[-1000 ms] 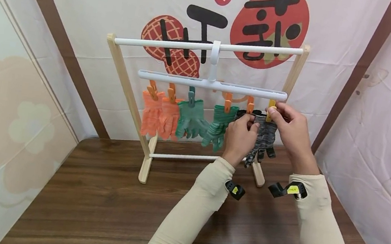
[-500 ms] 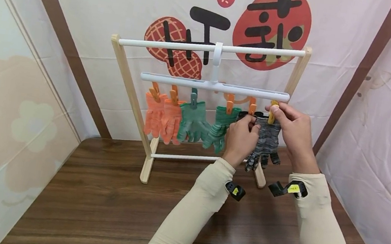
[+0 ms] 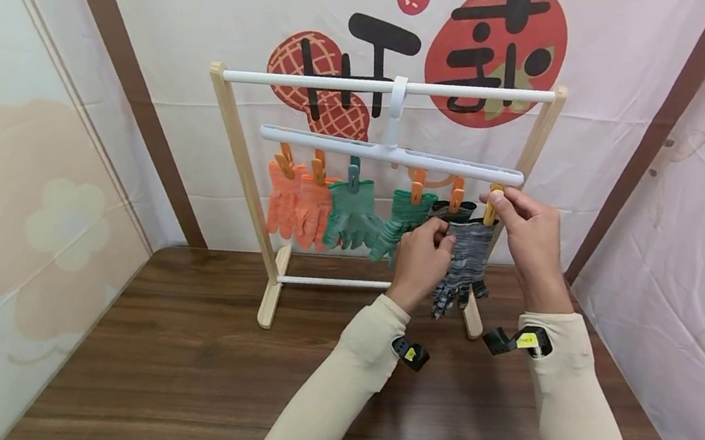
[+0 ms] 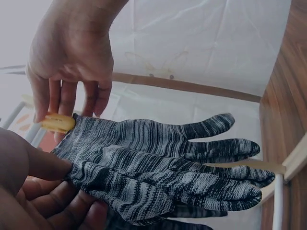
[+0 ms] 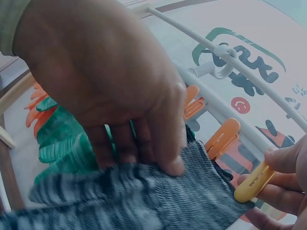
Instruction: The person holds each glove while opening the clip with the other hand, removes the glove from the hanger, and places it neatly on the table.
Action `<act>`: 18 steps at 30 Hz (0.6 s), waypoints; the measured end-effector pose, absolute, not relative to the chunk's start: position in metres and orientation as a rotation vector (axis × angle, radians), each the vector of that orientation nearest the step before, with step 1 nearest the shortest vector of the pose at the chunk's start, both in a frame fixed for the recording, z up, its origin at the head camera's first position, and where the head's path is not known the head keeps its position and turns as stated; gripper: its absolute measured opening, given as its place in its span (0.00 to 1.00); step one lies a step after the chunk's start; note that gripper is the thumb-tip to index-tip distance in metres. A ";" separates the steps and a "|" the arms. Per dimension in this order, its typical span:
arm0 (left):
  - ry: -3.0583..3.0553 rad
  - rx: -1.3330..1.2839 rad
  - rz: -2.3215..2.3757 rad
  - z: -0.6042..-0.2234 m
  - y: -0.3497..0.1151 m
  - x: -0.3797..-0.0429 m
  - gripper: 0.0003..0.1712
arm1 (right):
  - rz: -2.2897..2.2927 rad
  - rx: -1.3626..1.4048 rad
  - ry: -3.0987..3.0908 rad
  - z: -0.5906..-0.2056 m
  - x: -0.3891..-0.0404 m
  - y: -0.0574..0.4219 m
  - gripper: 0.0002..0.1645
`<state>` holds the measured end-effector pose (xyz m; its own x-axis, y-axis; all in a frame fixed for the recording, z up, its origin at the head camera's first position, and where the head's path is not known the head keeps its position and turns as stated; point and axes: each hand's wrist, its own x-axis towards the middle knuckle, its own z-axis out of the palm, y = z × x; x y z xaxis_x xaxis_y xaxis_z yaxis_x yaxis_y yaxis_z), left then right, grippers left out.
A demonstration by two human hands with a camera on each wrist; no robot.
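In the head view, my left hand pinches the cuff of a grey-and-black striped knit glove between thumb and fingers. A yellow clothespin is pinched by my right hand, just under the right end of the white hanger. The left wrist view has the clothespin right at the cuff corner, with the glove stretched out, fingers pointing away. A second dark glove hangs behind it from an orange clothespin, partly hidden by my left hand.
Two orange gloves and two green gloves hang from clothespins further left. The hanger hooks over a white rod on a wooden-legged rack. The rack stands on a brown wooden table before a printed cloth backdrop.
My left hand has drawn the front grey-black glove a little down and left, uncovering more of the dark glove behind. The hanger now tilts slightly down at its right end.
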<state>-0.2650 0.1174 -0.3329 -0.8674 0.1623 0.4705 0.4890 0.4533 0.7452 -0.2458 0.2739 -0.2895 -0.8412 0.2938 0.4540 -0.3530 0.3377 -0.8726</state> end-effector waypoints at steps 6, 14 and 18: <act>-2.386 -0.552 -1.403 -0.345 0.103 -0.262 0.09 | 1.538 0.035 -2.073 -0.291 -0.244 0.272 0.27; -2.405 -0.551 -1.427 -0.354 0.079 -0.252 0.10 | 1.536 0.056 -2.086 -0.292 -0.244 0.272 0.29; -2.406 -0.585 -1.471 -0.359 0.063 -0.247 0.09 | 1.538 0.080 -2.090 -0.292 -0.243 0.272 0.30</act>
<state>-0.2468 0.0632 -0.3587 -0.8850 0.2013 0.4199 0.4655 0.4062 0.7864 -0.2426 0.2720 -0.2920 -0.8530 0.2616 0.4515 -0.3533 0.3472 -0.8687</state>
